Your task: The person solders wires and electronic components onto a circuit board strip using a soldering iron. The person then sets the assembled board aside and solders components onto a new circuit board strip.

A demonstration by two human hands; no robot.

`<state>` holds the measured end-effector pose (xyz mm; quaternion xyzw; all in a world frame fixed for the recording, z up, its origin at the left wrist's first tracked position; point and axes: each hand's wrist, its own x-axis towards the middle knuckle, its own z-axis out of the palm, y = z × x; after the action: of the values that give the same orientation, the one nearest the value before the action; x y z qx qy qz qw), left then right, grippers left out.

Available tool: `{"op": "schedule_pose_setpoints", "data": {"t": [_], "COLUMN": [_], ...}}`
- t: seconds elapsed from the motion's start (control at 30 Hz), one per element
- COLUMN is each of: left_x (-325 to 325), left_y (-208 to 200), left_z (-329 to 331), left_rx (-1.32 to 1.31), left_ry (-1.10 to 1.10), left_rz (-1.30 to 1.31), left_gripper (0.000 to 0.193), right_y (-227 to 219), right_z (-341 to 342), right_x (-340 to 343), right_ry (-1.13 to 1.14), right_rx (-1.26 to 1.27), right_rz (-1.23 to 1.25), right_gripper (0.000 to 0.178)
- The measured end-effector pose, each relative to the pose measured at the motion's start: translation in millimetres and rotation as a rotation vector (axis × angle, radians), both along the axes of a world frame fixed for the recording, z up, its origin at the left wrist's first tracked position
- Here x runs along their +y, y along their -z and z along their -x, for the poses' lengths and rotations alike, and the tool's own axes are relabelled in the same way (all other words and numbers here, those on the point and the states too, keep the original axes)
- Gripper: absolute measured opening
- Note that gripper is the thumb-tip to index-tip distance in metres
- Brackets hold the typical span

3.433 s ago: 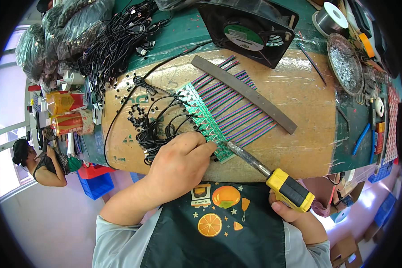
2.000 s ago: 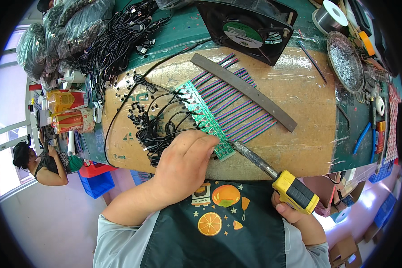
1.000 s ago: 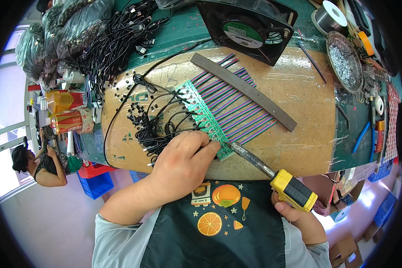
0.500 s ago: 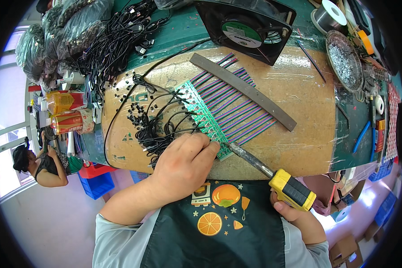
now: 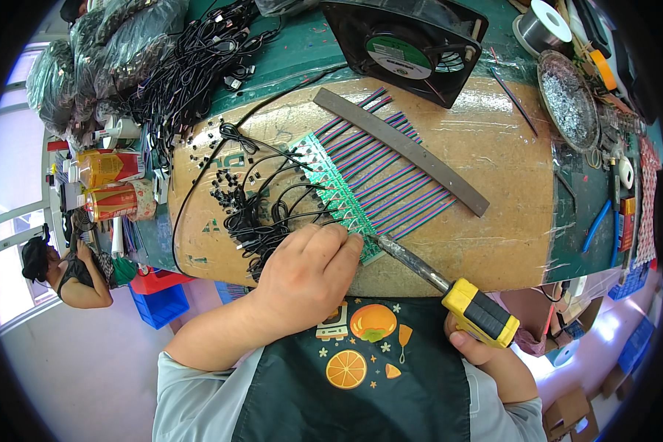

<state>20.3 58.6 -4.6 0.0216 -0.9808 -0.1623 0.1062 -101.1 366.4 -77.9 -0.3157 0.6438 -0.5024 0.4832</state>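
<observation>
A green strip of circuit boards [image 5: 333,180] lies slantwise on the brown work mat, with black cables [image 5: 254,228] joined along its left side and coloured ribbon wires [image 5: 379,158] along its right. My left hand [image 5: 302,269] is closed at the strip's near end, its fingertips touching the board; what they pinch is hidden, though black cables run in close beside them. Low on the right, my right hand [image 5: 470,340] grips a soldering iron [image 5: 480,313] by its yellow and black handle. The iron's dark tip meets the strip just right of my left fingertips.
A dark flat bar [image 5: 401,151] lies across the ribbon wires. Behind it stands a black fan [image 5: 405,51]. Bundled cables [image 5: 206,59] and plastic bags fill the far left. A solder spool [image 5: 545,28] and a metal dish [image 5: 569,99] sit far right. Another person [image 5: 70,269] is at left.
My left hand has shifted very slightly at the board's near end. The iron's handle has moved a touch to the left, while its tip stays on the strip.
</observation>
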Motion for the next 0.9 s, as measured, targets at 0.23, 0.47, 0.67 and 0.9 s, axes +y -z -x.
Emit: {"op": "schedule_pose_setpoints", "data": {"t": [0.23,0.47,0.67,0.9], "left_x": [1.4,0.2,-1.0,-15.1], "left_y": [0.5,0.1,-3.3,-17.1], "left_z": [-0.1,0.5,-0.1,-0.2], "left_rx": [-0.002,0.003,-0.006,-0.003], "left_ry": [-0.002,-0.008,-0.023,-0.075], "left_rz": [-0.008,0.004,-0.005,-0.216], "left_gripper": [0.036,0.035,0.033,0.023], "right_y": [-5.1,-9.5,-24.7,-38.8], "right_z": [4.0,7.6,15.3,17.7], "right_x": [-0.5,-1.4,-18.0,-44.8], "right_ry": [-0.015,0.064,0.181,0.279], "right_rx": [-0.034,-0.107,-0.151,-0.432], "right_rz": [0.02,0.087,0.138,0.289], "right_gripper": [0.016,0.015,0.018,0.022]}}
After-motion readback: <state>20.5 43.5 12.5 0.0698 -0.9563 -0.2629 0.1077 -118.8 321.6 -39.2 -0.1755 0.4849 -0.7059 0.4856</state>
